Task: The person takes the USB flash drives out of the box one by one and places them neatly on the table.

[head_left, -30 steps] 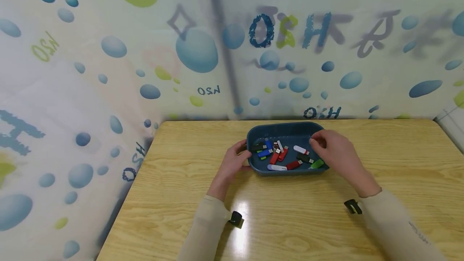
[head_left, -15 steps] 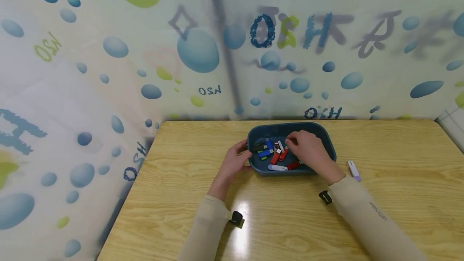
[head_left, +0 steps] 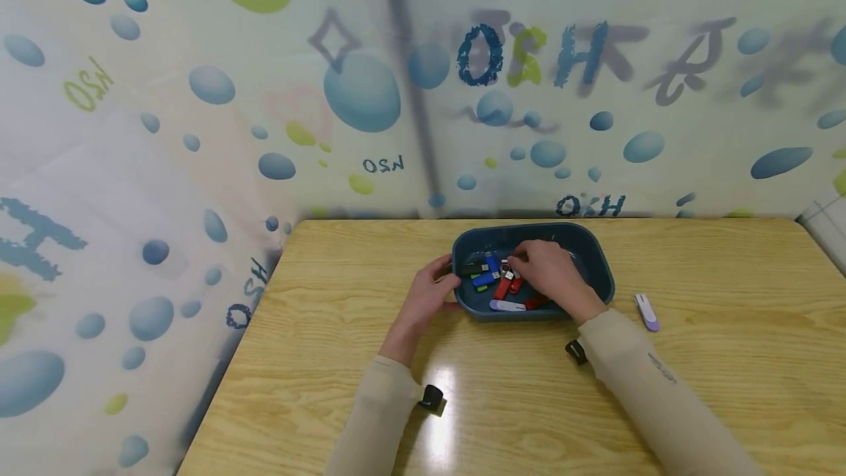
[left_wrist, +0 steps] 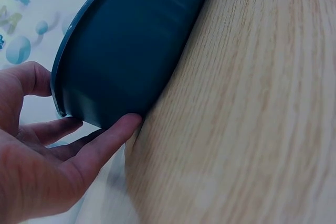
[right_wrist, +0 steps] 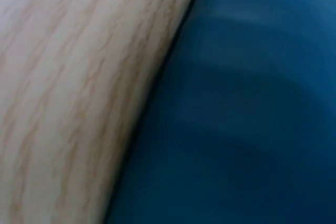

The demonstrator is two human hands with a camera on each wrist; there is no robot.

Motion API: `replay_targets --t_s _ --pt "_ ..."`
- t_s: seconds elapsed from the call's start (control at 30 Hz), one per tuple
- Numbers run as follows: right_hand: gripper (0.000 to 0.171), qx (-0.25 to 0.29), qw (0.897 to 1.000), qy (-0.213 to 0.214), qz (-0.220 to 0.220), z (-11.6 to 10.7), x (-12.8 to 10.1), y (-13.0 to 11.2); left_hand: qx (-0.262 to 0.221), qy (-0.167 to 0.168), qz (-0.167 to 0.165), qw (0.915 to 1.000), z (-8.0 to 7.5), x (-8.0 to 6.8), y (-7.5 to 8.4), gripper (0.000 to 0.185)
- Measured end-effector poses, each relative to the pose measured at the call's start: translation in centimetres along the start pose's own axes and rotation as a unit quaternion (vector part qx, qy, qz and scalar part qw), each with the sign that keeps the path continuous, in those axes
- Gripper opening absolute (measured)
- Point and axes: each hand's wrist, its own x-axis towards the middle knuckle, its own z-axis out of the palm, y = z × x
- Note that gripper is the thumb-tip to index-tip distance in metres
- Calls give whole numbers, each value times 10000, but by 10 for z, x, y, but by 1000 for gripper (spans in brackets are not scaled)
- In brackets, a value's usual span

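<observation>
A dark blue plastic tub [head_left: 529,234] sits on the table with several USB flash drives inside, among them a blue one [head_left: 485,279], a red one [head_left: 504,286] and a white-and-lilac one [head_left: 507,305]. My left hand [head_left: 428,289] holds the tub's left end, thumb at the rim and fingers spread against the outer wall in the left wrist view. Reaching into the tub, my right hand [head_left: 550,272] has bent fingers down among the drives beside the red ones; I cannot tell whether they pinch one. The hand hides the drives beneath it. The right wrist view shows only the tub's outer wall [right_wrist: 236,103] and table.
Right of the tub, a white-and-lilac flash drive [head_left: 647,312] lies on the wooden table [head_left: 727,358]. A patterned curtain [head_left: 370,94] hangs directly behind the table's back edge and along its left side.
My right hand has moved left from the tub's right edge to the drives near its middle. The drive on the table has come into view. My left hand stays put.
</observation>
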Motion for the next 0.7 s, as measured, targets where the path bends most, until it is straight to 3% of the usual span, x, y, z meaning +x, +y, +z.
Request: replay_targets --t_s 0.4,0.7 --pt "33 -48 9999 -108 46 3 7 -1 20 -16 22 10000 0 -2 2 58" --pt "34 236 9986 -237 409 1 5 -1 49 45 -27 10000 1 -1 2 59"
